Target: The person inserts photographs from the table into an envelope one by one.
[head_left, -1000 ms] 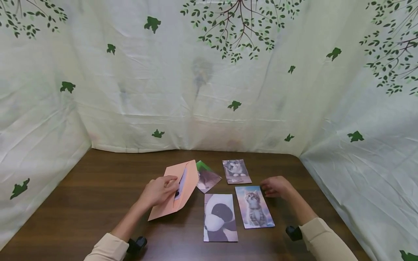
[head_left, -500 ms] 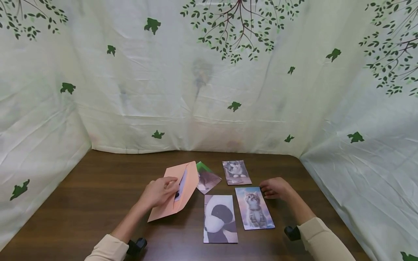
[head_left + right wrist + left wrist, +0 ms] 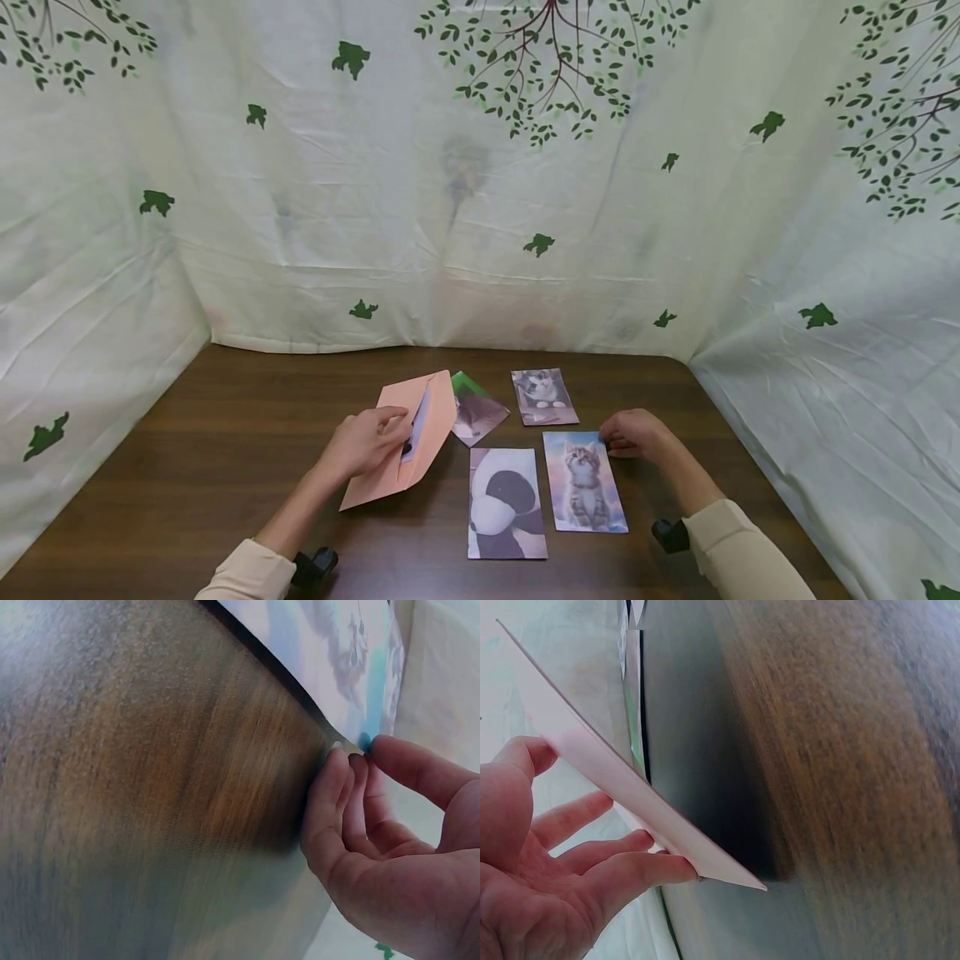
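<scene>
My left hand (image 3: 367,442) grips a peach-coloured envelope (image 3: 390,475), tilted up off the table; in the left wrist view the envelope (image 3: 622,776) shows edge-on against thumb and fingers. Part of a lilac picture card (image 3: 420,421) shows through the envelope's opening. With thumb and fingertips my right hand (image 3: 637,433) pinches the top right corner of a kitten picture card (image 3: 585,487). Seen from the right wrist, that card's corner (image 3: 349,724) is slightly raised from the table. Left of it lies a card with a grey-and-white close-up picture (image 3: 506,504).
Behind these, a cat picture card (image 3: 543,396) lies flat on the brown wooden table (image 3: 225,450). Another card with a green corner (image 3: 480,412) lies partly behind the envelope. A white curtain with leaf prints (image 3: 315,208) encloses the back and sides.
The kitten card has turned slightly, its lower end shifting left and toward me so it stands straighter. My right hand has moved very little with it. The left hand and envelope stay put.
</scene>
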